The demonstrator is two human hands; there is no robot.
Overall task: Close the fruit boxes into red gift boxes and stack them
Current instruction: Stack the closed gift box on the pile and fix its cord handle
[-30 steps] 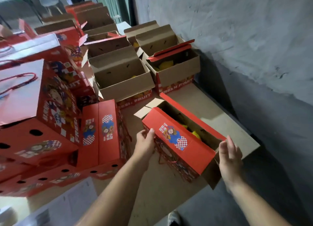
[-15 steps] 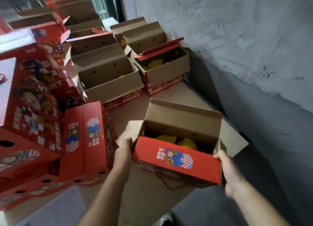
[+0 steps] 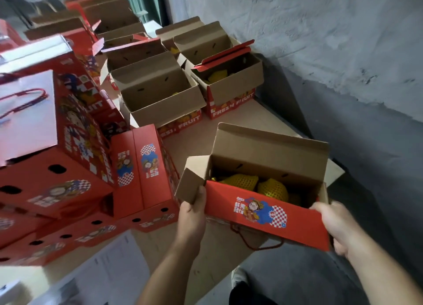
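Note:
An open red gift box [image 3: 263, 217] sits near the table's front right corner, its far flap standing up and yellow netted fruit [image 3: 272, 187] showing inside. My left hand [image 3: 191, 209] grips the box's left end, thumb against the small brown side flap [image 3: 191, 185]. My right hand [image 3: 336, 224] holds the right end of the near red flap. A red cord handle hangs below the box's front. To the left, closed red gift boxes [image 3: 142, 167] lie side by side beside a taller stack [image 3: 45, 144].
Several open fruit boxes [image 3: 158, 94] stand in rows toward the back of the wooden table [image 3: 270, 124]. A grey wall [image 3: 320, 41] runs along the right. Printed paper [image 3: 109, 270] lies at the front left. A shoe shows on the floor below.
The box turned from a slant to face me and came nearer. Its far flap swung up, exposing the fruit. Both hands shifted to the box's two ends.

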